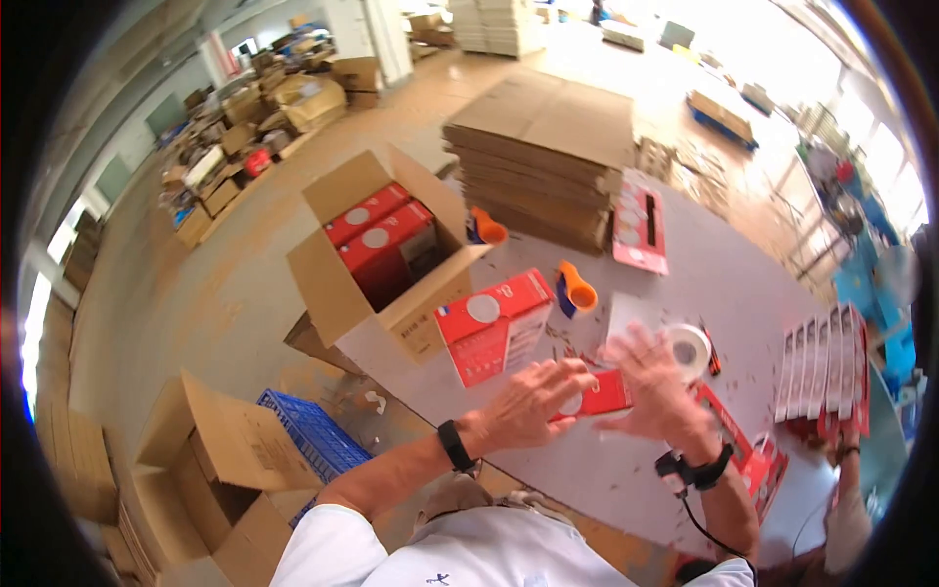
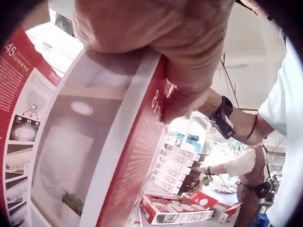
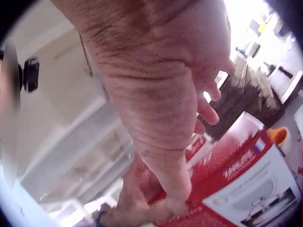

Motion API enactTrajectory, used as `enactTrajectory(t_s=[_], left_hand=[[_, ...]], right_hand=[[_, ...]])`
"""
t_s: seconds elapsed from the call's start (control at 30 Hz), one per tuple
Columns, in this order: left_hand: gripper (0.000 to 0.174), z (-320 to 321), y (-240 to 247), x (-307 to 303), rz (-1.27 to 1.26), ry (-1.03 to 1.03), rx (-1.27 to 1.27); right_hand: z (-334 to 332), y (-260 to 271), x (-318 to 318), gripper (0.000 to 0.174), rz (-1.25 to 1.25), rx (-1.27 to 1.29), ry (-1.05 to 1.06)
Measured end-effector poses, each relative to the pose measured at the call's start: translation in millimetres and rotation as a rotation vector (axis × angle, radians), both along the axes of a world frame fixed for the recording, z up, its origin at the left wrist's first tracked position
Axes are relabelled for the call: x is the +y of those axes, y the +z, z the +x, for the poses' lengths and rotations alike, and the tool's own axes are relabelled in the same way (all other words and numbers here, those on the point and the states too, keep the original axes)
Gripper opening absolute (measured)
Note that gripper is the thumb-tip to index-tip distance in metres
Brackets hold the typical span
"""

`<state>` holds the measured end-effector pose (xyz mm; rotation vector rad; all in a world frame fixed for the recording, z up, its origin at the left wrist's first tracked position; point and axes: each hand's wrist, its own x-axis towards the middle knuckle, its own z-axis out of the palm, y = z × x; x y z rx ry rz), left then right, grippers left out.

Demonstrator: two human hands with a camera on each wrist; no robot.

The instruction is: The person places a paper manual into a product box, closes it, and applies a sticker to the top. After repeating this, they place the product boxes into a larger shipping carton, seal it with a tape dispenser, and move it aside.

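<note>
- Red carton [image 1: 604,394] – flat, lying low over the table [image 1: 724,284] at its near edge, between both hands.
- Left hand [image 1: 533,396] grips the carton's left end. In the left wrist view the thumb is curled over its edge, with the printed face right against the lens.
- Right hand [image 1: 655,391] is at the carton's right end with fingers spread and loose, not clamped. It is motion-blurred in the head view. In the right wrist view the thumb points down toward red print, but I cannot tell whether it makes contact.
- Tape roll [image 1: 690,349] is just beyond the right hand.
- Upright red-and-white box [image 1: 494,328] stands just beyond the left hand, with an orange piece [image 1: 577,289] beside it.
- Open cardboard box [image 1: 386,259] sits at the table's left corner, with red boxes packed inside.
- Stack of flat cardboard [image 1: 548,161] is at the far end of the table, and a flat red pack [image 1: 641,225] leans beside it.
- Row of red boxes [image 1: 827,367] stands on edge at the right – a second person's arm [image 1: 846,489] is near it.
- Blue crate [image 1: 313,435] is on the floor, lower left.
</note>
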<state>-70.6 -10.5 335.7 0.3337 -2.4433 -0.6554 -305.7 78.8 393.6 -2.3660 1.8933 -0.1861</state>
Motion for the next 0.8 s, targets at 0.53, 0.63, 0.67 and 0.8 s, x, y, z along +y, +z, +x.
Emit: enactTrajectory(t_s=[0.53, 0.63, 0.67, 0.8], left_hand=[[0.043, 201, 31, -120, -0.245, 0.611, -0.17], [0.035, 208, 1, -137, -0.265, 0.544, -0.074], [0.033, 209, -3, -137, -0.275, 0.556, -0.052], [0.03, 209, -11, -137, -0.303, 0.59, 0.0]], right_hand=[[-108, 226, -8, 0.096, -0.186, -0.844, -0.138], [-127, 242, -81, 0.09, -0.236, -0.766, -0.105], [-125, 247, -115, 0.084, -0.252, -0.704, -0.091], [-5, 268, -240, 0.093, -0.149, -0.561, 0.179]])
